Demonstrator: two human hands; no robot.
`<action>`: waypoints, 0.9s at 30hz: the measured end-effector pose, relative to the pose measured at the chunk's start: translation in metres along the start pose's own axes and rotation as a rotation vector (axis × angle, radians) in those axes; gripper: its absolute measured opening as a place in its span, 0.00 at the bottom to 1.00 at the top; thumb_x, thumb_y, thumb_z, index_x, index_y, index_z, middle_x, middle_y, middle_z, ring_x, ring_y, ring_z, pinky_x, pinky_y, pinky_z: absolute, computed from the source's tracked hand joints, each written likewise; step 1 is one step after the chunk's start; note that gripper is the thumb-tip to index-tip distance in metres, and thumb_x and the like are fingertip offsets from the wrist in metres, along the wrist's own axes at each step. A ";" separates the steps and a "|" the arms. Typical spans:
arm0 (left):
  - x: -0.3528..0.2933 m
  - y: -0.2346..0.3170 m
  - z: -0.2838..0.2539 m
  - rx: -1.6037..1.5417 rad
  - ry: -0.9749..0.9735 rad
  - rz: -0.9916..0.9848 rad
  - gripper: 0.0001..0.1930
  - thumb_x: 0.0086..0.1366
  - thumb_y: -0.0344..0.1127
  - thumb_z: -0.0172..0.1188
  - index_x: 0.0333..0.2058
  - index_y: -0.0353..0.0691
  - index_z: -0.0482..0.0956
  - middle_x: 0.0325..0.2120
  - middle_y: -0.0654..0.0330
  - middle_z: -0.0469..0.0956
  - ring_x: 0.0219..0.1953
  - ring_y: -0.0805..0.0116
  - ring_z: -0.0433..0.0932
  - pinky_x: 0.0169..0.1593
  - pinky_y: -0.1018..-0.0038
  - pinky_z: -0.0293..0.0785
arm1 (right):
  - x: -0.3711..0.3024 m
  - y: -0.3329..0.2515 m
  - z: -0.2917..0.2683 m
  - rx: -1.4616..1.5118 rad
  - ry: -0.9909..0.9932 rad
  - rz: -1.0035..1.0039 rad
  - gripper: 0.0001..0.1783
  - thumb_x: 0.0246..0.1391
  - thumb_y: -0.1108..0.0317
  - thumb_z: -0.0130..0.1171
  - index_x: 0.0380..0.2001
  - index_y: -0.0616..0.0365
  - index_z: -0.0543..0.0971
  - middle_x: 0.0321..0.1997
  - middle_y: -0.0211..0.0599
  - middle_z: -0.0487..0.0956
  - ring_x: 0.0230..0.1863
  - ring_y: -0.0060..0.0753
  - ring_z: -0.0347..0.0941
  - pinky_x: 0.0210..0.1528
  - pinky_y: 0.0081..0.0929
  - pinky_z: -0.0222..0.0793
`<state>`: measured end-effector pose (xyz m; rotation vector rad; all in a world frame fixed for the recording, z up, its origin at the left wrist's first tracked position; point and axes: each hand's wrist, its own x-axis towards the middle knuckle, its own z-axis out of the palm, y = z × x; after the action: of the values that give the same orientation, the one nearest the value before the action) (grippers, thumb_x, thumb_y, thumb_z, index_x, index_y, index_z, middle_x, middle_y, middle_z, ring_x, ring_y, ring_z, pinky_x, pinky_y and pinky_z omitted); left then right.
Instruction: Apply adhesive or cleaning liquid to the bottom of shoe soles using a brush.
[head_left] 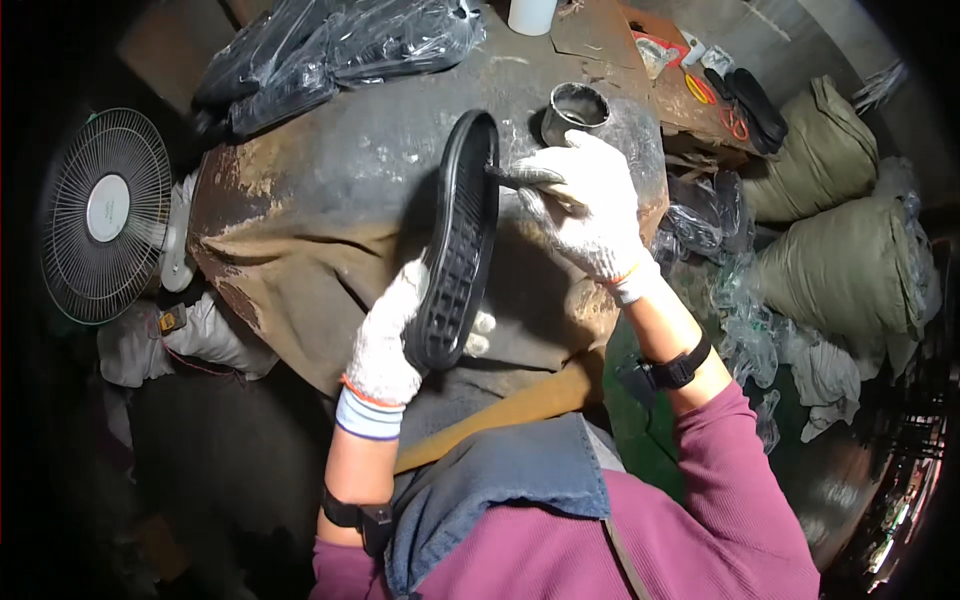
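Note:
My left hand (387, 335), in a white knit glove, grips a black shoe sole (460, 250) around its lower end. The sole stands nearly upright, its hollow, ribbed inner side facing right and toward me. At the sole's upper right edge is my right hand (590, 195), gloved in white with dark-stained fingertips. Its fingers are pinched around a thin, dark brush-like tool (507, 176), mostly hidden by the glove, whose tip meets the rim. Just beyond this hand stands a small dark cup (577, 108) with a smeared rim.
A stained cloth (300, 270) drapes over the worktable. Black items in clear plastic (350, 55) lie at the far left, and a white container (532, 15) stands at the back. A fan (107, 210) is on the left. Scissors (699, 88) and green sacks (830, 265) are on the right.

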<state>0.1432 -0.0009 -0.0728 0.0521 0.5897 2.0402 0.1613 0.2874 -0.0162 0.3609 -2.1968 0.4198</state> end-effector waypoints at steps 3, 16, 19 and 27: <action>-0.006 -0.005 0.007 -0.017 -0.011 -0.007 0.36 0.82 0.58 0.41 0.73 0.33 0.60 0.66 0.34 0.70 0.54 0.27 0.81 0.51 0.36 0.85 | 0.012 0.013 0.004 -0.007 -0.055 0.023 0.09 0.47 0.68 0.72 0.35 0.48 0.88 0.30 0.33 0.85 0.33 0.42 0.81 0.48 0.39 0.76; -0.009 0.001 0.027 -0.343 -0.055 -0.042 0.45 0.77 0.65 0.48 0.75 0.30 0.58 0.70 0.29 0.64 0.51 0.32 0.82 0.48 0.44 0.85 | -0.012 -0.004 0.040 0.098 0.168 0.218 0.11 0.55 0.66 0.72 0.43 0.47 0.90 0.40 0.34 0.88 0.45 0.41 0.84 0.58 0.41 0.74; -0.006 -0.002 0.028 -0.337 -0.054 -0.069 0.45 0.76 0.65 0.48 0.75 0.30 0.58 0.70 0.29 0.64 0.50 0.33 0.82 0.46 0.45 0.85 | -0.025 -0.013 0.048 0.356 0.130 0.678 0.11 0.55 0.66 0.71 0.42 0.51 0.90 0.40 0.39 0.88 0.42 0.42 0.84 0.53 0.36 0.77; -0.010 -0.001 0.002 -0.374 -0.139 -0.046 0.45 0.77 0.64 0.50 0.76 0.31 0.55 0.72 0.31 0.61 0.54 0.34 0.80 0.51 0.44 0.84 | -0.007 -0.039 0.042 0.485 -0.106 0.251 0.10 0.59 0.67 0.68 0.41 0.58 0.88 0.48 0.36 0.88 0.52 0.37 0.82 0.59 0.36 0.75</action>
<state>0.1492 -0.0080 -0.0694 -0.0413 0.1172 2.0512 0.1521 0.2352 -0.0395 0.3710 -2.2337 1.1019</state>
